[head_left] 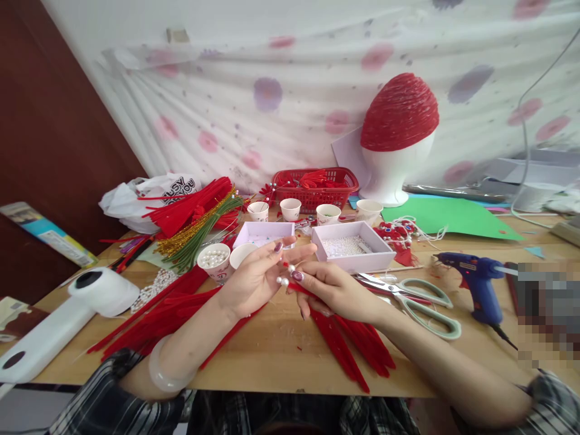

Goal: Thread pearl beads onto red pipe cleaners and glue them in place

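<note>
My right hand (333, 287) is closed in a pinch on a red chenille stem, a fuzzy strip whose end shows just past the fingertips. White pearl beads (283, 281) sit at the thumb and beside the strip; how they are fixed is too small to tell. My left hand (258, 275) is palm up close against it, fingers stretched out, with the red end near its palm. Whether the left fingers touch the strip is unclear. More red chenille stems (362, 344) lie under the right wrist, and others (167, 314) under the left forearm.
Pearl cup (214, 260), paper cups (290, 209) and a bead tray (353, 248) stand beyond my hands. Scissors (410, 299) and a blue glue gun (475, 281) lie right. A white hot-air tool (67, 320) is left. Behind are a red basket (312, 199) and a white head form (394, 172).
</note>
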`<state>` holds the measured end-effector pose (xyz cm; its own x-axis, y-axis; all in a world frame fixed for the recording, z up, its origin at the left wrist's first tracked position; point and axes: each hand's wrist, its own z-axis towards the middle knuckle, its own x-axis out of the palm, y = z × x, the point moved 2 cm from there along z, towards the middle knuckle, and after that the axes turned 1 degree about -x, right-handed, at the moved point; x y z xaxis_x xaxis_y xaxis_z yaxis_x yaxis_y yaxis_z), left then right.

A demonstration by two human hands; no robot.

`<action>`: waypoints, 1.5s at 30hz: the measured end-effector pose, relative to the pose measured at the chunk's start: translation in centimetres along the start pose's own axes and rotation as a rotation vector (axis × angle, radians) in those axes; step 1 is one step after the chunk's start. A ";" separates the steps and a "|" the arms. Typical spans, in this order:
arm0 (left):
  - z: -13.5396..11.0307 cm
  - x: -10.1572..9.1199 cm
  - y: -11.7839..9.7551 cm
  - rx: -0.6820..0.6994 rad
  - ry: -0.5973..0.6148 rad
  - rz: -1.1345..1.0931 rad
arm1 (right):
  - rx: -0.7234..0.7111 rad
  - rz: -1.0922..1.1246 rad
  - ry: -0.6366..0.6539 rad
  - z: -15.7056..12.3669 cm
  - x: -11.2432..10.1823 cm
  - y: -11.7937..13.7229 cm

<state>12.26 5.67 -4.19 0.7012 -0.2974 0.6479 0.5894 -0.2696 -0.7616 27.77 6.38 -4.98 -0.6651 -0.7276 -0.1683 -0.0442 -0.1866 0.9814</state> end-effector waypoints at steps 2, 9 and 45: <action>0.0 -0.1 0.1 -0.008 0.008 0.001 | -0.002 -0.005 -0.015 0.0 0.1 0.1; 0.1 0.0 0.2 -0.033 0.021 -0.005 | -0.028 -0.024 -0.018 -0.1 0.1 0.2; 0.7 -0.8 1.2 0.099 0.028 0.137 | -0.100 -0.061 -0.077 -0.1 -0.1 0.0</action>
<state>12.66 6.19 -5.59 0.7670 -0.3509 0.5372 0.5267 -0.1338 -0.8395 27.93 6.36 -5.02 -0.7185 -0.6610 -0.2164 -0.0143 -0.2970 0.9548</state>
